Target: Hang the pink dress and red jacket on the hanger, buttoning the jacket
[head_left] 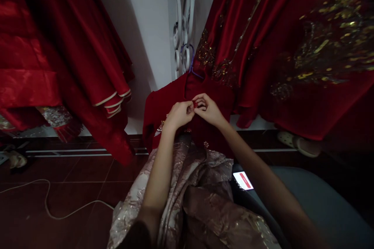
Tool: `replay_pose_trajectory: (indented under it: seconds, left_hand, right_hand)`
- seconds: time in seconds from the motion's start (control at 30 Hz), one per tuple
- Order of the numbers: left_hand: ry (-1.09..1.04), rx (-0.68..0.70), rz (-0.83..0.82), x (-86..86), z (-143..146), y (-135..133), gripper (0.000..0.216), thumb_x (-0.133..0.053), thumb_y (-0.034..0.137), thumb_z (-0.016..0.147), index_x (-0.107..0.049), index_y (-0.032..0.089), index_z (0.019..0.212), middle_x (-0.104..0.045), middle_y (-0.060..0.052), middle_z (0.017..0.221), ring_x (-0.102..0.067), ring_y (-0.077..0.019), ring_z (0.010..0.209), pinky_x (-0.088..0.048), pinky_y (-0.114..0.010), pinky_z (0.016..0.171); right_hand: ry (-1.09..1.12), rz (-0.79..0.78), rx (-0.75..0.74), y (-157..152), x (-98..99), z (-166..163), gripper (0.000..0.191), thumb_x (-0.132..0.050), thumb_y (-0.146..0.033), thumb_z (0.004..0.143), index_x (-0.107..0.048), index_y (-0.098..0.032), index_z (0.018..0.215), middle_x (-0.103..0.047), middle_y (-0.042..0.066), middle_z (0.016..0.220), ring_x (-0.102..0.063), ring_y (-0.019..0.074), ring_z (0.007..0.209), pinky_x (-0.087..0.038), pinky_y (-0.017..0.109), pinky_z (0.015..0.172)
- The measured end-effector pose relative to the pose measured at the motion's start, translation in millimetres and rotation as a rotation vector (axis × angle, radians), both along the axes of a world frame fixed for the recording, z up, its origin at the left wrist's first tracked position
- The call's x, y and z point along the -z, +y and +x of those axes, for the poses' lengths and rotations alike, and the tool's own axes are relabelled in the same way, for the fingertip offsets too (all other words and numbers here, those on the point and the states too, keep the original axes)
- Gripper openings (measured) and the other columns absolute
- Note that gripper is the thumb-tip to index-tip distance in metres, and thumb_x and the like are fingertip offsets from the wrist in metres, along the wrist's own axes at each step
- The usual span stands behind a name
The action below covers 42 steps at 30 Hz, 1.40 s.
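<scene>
Both hands pinch the front of a red velvet jacket (163, 105) near its collar: left hand (179, 114) and right hand (208, 109) closed on the fabric, fingertips touching. Jacket hangs on a purple hanger (190, 62) against a white wall (146, 27). Red embroidered gowns (292, 46) on both sides. Dark red tiled floor (29, 202) with a white cable (46, 202). Beige brocade skirt (204, 202) below.

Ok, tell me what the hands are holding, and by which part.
Both the left hand and the right hand pinch the dark red garment at the front of its neck, just below the purple hanger.
</scene>
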<state>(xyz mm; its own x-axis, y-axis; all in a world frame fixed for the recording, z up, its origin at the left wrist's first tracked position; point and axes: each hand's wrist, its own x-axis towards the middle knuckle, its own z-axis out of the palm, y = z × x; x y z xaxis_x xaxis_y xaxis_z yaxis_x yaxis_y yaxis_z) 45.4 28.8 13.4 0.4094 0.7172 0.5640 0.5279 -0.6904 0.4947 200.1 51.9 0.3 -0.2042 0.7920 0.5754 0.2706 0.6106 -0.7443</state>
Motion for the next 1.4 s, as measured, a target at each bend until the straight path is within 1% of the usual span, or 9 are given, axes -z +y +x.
replay_pose_trajectory:
  seconds: [0.23,0.43,0.6,0.8,0.9,1.0,1.13,1.3,1.4]
  left_hand:
    - [-0.607,0.083,-0.286,64.8,18.7,-4.1,0.020,-0.056,0.021,0.077,-0.050,0.018,0.096,-0.057,-0.005,0.099,-0.056,-0.0125,0.092,-0.045,-0.025,0.081]
    - [-0.844,0.251,-0.666,64.1,-5.7,-1.3,0.028,-0.045,0.027,0.079,-0.054,0.019,0.104,-0.058,-0.007,0.117,-0.055,-0.0154,0.103,-0.047,-0.029,0.084]
    - [-0.923,0.350,-0.790,62.7,-10.1,-5.3,0.043,-0.039,0.035,0.077,-0.053,0.018,0.114,-0.052,-0.011,0.130,-0.054,-0.0196,0.108,-0.051,-0.027,0.071]
    - [-0.918,0.437,-0.789,57.7,-15.6,-9.1,0.049,-0.036,0.044,0.080,-0.053,0.019,0.118,-0.049,-0.011,0.135,-0.056,-0.0235,0.111,-0.050,-0.037,0.084]
    - [-0.897,0.474,-0.825,59.7,-12.8,-8.7,0.047,-0.038,0.045,0.081,-0.051,0.022,0.119,-0.047,-0.010,0.136,-0.053,-0.0261,0.117,-0.048,-0.042,0.089]
    - [-0.879,0.430,-0.895,72.1,-0.1,-3.1,0.041,-0.042,0.039,0.082,-0.051,0.025,0.120,-0.045,-0.007,0.138,-0.048,-0.0249,0.123,-0.049,-0.040,0.088]
    - [-0.906,0.265,-0.870,84.1,15.5,0.0,0.036,-0.049,0.033,0.081,-0.051,0.026,0.117,-0.049,-0.006,0.134,-0.050,-0.0221,0.120,-0.052,-0.037,0.084]
    - [-0.589,0.411,-0.904,62.6,-12.2,-12.1,0.037,-0.050,0.041,0.083,-0.059,0.016,0.109,-0.066,-0.014,0.107,-0.066,-0.0195,0.088,-0.054,-0.034,0.075]
    - [-0.619,0.166,-0.701,54.5,-45.6,-11.1,0.030,-0.052,0.040,0.081,-0.062,0.014,0.094,-0.069,-0.011,0.091,-0.066,-0.0153,0.077,-0.054,-0.030,0.070]
  right_hand:
    - [0.211,-0.114,0.082,9.2,33.6,-13.6,0.028,-0.049,-0.022,0.071,-0.041,-0.023,0.098,-0.048,0.000,0.082,-0.050,0.0109,0.070,-0.047,0.026,0.067]
    - [-0.061,-0.039,-0.030,-37.0,46.8,-6.0,0.089,-0.064,-0.026,0.067,-0.012,-0.026,0.139,-0.035,0.013,0.130,-0.050,0.0207,0.106,-0.048,0.038,0.085]
    - [-0.376,0.150,0.071,-52.5,48.8,-14.4,0.119,-0.075,-0.026,0.056,0.002,-0.022,0.147,-0.014,0.015,0.148,-0.019,0.0334,0.135,-0.025,0.053,0.108]
    - [-0.417,0.120,-0.016,-51.9,32.0,1.0,0.095,-0.055,-0.008,0.067,-0.006,-0.022,0.147,-0.029,0.014,0.145,-0.037,0.0256,0.130,-0.040,0.042,0.100]
    - [-0.378,0.039,0.076,-57.5,8.5,29.1,0.082,-0.056,-0.016,0.072,-0.017,-0.022,0.145,-0.059,0.011,0.112,-0.063,0.0175,0.083,-0.052,0.030,0.069]
    - [-0.351,-0.009,0.158,-69.2,-15.2,50.7,0.060,-0.060,-0.026,0.076,-0.039,-0.022,0.133,-0.062,0.003,0.081,-0.054,0.0110,0.055,-0.047,0.023,0.052]
    - [-0.260,-0.085,0.013,-85.5,-34.5,55.4,0.033,-0.061,-0.034,0.079,-0.053,-0.021,0.107,-0.058,0.002,0.077,-0.056,0.0121,0.067,-0.048,0.023,0.058]
    - [-0.272,-0.296,-0.280,-91.5,-36.1,57.6,0.037,-0.066,-0.035,0.076,-0.052,-0.021,0.106,-0.058,0.003,0.085,-0.059,0.0126,0.075,-0.051,0.022,0.059]
    - [-0.260,-0.451,-0.450,-89.3,-30.7,59.9,0.039,-0.066,-0.034,0.075,-0.050,-0.021,0.108,-0.057,0.000,0.081,-0.060,0.0109,0.070,-0.054,0.024,0.059]
